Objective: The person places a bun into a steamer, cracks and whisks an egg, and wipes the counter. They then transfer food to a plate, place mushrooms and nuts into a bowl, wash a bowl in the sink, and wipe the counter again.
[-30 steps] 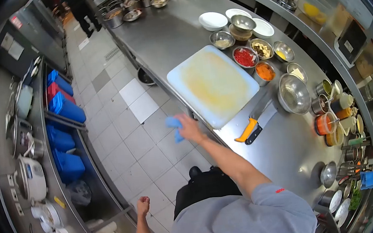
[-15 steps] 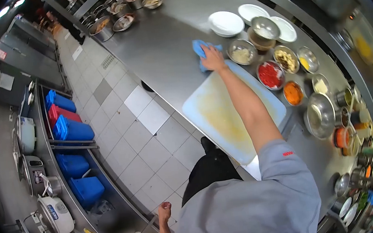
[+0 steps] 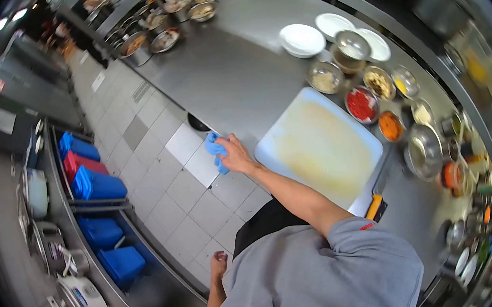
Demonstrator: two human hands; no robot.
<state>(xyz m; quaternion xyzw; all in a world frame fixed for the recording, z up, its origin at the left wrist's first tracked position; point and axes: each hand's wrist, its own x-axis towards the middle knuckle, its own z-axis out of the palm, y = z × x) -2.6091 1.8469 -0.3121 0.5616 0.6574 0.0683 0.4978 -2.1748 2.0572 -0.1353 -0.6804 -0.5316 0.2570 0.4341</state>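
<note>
A crumpled blue cloth (image 3: pixel 216 151) hangs at the near edge of the steel table (image 3: pixel 213 78), with my right hand (image 3: pixel 236 154) closed around part of it. Beside that hand lies a white cutting board (image 3: pixel 321 145) with yellowish stains. A knife with a yellow and black handle (image 3: pixel 376 206) rests along the board's right side. My left hand (image 3: pixel 219 264) hangs low by my body, its fingers curled in and nothing showing in them.
Metal bowls of white bits (image 3: pixel 325 78), red pieces (image 3: pixel 362 105) and orange food (image 3: pixel 390 125) line the board's far side. White plates (image 3: pixel 302 40) stand behind them. Blue bins (image 3: pixel 98 181) sit under the left counter, across the tiled floor (image 3: pixel 164 151).
My right hand has swept the blue cloth from beside the bowls back to the table's near edge. The knife by the board has come into view. My left hand stays low.
</note>
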